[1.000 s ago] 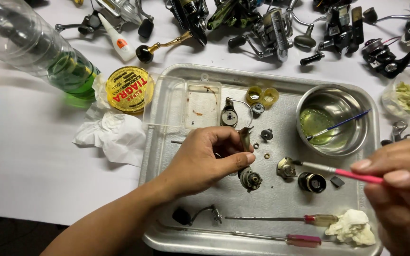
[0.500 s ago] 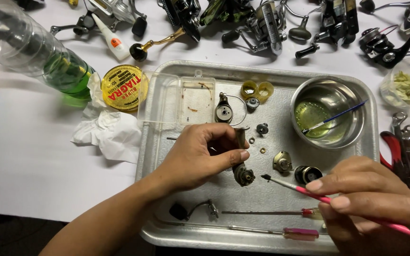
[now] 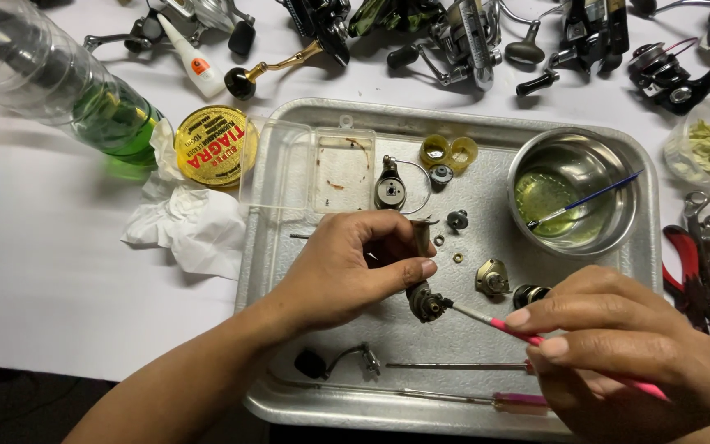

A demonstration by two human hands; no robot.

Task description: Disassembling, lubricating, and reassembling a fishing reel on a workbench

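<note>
since 0.5 s ago the pink-handled brush (image 3: 536, 335), pinched in the right hand (image 3: 618, 353), has been brought to the small geared reel part (image 3: 426, 302) clamped by the left hand (image 3: 355, 263), approached from approx. 4 o'clock, so brushing of it seems begun.

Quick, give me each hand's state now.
Left hand: closed, pinching small grey metal gear part.
Right hand: closed, holding thin pink-handled brush.

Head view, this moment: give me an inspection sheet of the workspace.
Surface: white table bearing a metal tray.
Job's things: small geared metal part; pink-handled brush, tip on the part.
Clutter: steel bowl of greenish liquid, yellow tin, crumpled tissue, fishing reels, pliers.
Grippers: left hand pinches the part; right hand holds the brush.
Cables: nothing seen.
Surroundings: clear plastic bottle.
</note>
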